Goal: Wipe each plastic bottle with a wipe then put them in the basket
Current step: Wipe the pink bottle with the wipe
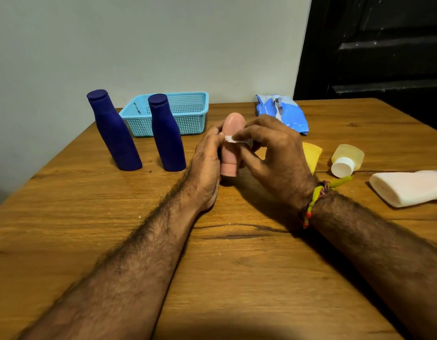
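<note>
Leftmost on the wooden table [114,241] stand two dark blue bottles [113,130] [166,133], upright, with a light blue basket [188,111] just behind them. At centre, the left hand [206,165] curls round a pink bottle [232,143] standing cap-down on the table, while the right hand [274,153] pinches a small white wipe [229,139] against its side. Behind is a blue wipes packet [283,114]. Farther right lie a yellow bottle [312,153], a pale yellow bottle with a white cap [347,160], and a white bottle [409,187].
</note>
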